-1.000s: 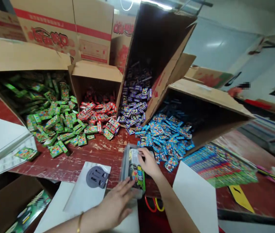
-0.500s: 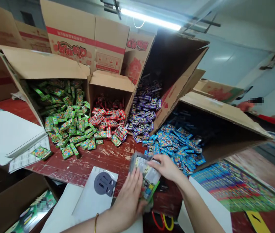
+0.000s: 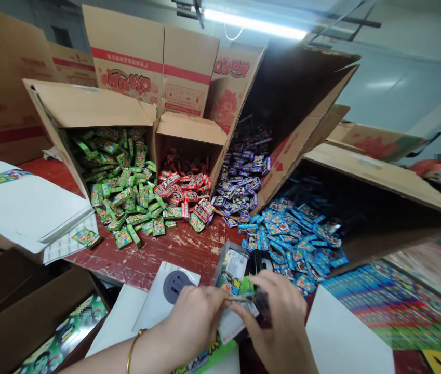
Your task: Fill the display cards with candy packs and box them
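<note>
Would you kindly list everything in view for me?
table: one, red, centre
tipped cartons: four, brown, on the table
green packets: many, green, leftmost carton
red packets: many, red, second carton
purple packets: many, purple, third carton
blue packets: many, blue, rightmost carton
arranged packets: several rows, multicoloured, right
printed cartons: several, brown, behind
lamp: one, white, overhead
sheet stack: one, white, left
white board: one, white, lower right
open box: at least one, brown, lower left
plastic case: one, clear, near blue packets
grey disc: one, grey, left foreground
clear pack: one, clear and white, held
left hand: one, bare, on clear pack
right hand: one, bare, on clear pack
</note>
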### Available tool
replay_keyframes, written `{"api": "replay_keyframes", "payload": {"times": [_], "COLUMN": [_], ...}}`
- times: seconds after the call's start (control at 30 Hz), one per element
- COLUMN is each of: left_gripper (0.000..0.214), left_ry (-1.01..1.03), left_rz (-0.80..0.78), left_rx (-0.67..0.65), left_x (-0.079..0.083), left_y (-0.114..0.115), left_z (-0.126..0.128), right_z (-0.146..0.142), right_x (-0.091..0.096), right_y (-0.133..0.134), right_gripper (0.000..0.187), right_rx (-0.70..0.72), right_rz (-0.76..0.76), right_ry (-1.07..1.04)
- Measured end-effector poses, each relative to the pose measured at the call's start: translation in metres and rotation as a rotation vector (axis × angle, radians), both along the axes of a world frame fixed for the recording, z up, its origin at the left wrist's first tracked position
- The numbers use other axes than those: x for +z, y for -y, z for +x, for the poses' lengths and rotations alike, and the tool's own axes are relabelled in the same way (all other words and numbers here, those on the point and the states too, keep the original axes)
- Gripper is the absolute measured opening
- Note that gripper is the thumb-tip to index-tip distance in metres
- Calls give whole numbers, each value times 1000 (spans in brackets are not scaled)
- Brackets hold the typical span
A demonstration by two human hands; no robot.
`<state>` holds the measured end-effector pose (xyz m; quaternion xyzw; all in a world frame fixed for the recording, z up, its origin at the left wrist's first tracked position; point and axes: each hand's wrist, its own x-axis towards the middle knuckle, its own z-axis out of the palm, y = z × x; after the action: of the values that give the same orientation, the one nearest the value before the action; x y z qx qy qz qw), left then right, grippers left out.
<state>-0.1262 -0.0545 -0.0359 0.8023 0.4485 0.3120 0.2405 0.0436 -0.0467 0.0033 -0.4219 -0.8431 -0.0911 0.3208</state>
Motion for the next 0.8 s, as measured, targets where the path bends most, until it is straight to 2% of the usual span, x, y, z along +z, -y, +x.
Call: {"api": "replay_keyframes", "payload": {"times": [0.07, 0.1, 0.17, 0.23, 0.3, 0.37, 0.43, 0.47, 0.5, 0.53, 0.57, 0.6, 0.63, 0.73, 0.8], "left_gripper": [17, 15, 22, 28, 30, 27, 26, 28, 32, 35, 39, 43, 46, 48, 45], "left_ry": [-111, -139, -124, -69, -34, -7, 56, 107, 165, 229, 290, 346, 392, 498, 562], "left_rz": [-46, -94, -203, -266, -272, -257, -221, -202, -189, -183, -187, -201, -223, -332, -374], "left_rx": [-48, -68, -95, -114, -117, -111, -109, -96, -67, -21, 33, 87, 132, 140, 92], "left_x": [11, 16, 18, 9, -9, -27, -36, -36, -33, -30, -26, -23, -21, -24, -28], "left_y": [2, 4, 11, 18, 23, 23, 18, 14, 10, 6, 2, -1, -3, -6, -5], "left_z": [-8, -14, -29, -44, -53, -50, -38, -31, -25, -20, -17, -16, -16, -18, -17], "right_z": [6, 12, 28, 40, 39, 24, 6, -2, -6, -9, -8, -6, -4, 1, 1], "right_x": [1, 0, -2, -1, 6, 13, 14, 12, 8, 3, -2, -7, -11, -19, -20], "right_y": [-3, -5, -10, -16, -20, -20, -16, -13, -11, -8, -6, -5, -4, -6, -10], "right_gripper": [3, 9, 13, 10, 9, 13, 17, 13, 4, 12, 30, 44, 50, 38, 36], "right_rx": [150, 195, 184, 144, 160, 251, 332, 318, 243, 126, 4, -93, -145, -91, -108], "right_rz": [-160, -248, -328, -305, -252, -223, -271, -307, -335, -351, -383, -453, -574, -987, -1038], "right_ry": [132, 155, 148, 143, 122, 53, -33, -88, -167, -270, -384, -499, -600, -791, -870]}}
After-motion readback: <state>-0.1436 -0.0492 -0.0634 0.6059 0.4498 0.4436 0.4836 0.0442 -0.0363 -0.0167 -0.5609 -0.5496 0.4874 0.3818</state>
